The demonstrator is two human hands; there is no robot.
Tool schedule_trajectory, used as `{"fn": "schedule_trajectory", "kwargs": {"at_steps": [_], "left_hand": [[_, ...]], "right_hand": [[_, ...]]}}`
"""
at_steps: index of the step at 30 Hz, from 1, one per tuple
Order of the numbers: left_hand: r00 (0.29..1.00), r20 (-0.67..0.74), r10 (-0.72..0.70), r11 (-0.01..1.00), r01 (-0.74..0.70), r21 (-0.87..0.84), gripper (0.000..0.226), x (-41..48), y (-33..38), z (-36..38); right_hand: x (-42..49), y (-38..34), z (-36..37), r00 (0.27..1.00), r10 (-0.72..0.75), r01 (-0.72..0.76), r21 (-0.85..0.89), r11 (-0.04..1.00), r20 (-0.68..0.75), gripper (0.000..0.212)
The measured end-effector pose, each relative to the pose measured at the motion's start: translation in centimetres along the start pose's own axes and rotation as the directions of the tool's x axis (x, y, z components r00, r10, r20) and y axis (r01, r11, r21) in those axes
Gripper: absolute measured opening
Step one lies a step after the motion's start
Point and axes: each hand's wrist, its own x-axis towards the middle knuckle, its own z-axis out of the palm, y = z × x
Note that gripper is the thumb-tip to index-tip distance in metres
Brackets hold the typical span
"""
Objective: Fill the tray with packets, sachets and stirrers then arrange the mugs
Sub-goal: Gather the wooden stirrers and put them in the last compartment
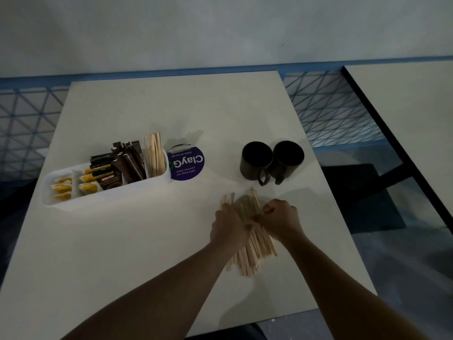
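Item 1, nearest: loose stirrers (256, 249), pale flat wooden sticks, an uneven bundle lying on the white bench (122, 253) toward its near right. The long axis runs near to far, and the ends are splayed and not squared. Item 2: left hand (229, 224) on the bundle's left flank, fingers curved over the sticks and holding them. Item 3: right hand (282, 220) on the right flank, fingers curled tight on the same bundle, so that the 2 hands clasp it between them at its far half. Item 4, farther and to the left, well apart from the hands: white tray (49, 195), long and divided, with yellow packets (64, 190) at its left end, dark sachets (127, 163) in the middle and standing stirrers (155, 155) upright in the right-end compartment. That compartment is the part of the tray closest to the bundle, and the left hand is the nearer to it. The bundle would probably need tipping upright to go in. Item 5: purple round label (187, 163), just beside the tray's right end. Item 6, beyond the hands: 2 dark mugs (257, 160), touching side by side, handles toward the person.
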Motion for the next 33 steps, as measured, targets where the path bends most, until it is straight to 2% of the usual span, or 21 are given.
{"fn": "schedule_trajectory", "kwargs": {"at_steps": [10,15,22,29,33], "left_hand": [[0.998,-0.049,0.034,0.998,-0.032,0.056,0.057,0.2,0.0,-0.1],[0.997,-0.046,0.058,0.996,-0.054,0.075,0.039,0.3,0.1,-0.5],[0.993,-0.08,0.081,0.991,-0.072,0.11,0.022,0.4,0.1,-1.0],[0.993,-0.072,0.097,0.989,-0.089,0.118,0.017,0.6,-0.4,-1.4],[0.995,-0.044,0.087,0.994,-0.084,0.063,0.013,0.8,-0.7,-2.0]], "right_hand": [[0.4,0.3,0.0,0.999,0.016,-0.018,0.044,0.999,0.047,0.017],[0.6,0.3,0.0,1.0,0.009,-0.011,0.039,0.999,0.029,0.029],[0.7,0.0,-0.1,0.999,0.036,-0.036,0.009,0.999,0.018,0.026],[0.3,-0.3,-0.5,0.999,0.034,-0.034,-0.013,0.999,0.03,0.026],[0.0,-0.4,-0.6,0.999,0.027,-0.026,-0.018,0.999,0.041,0.031]]}}
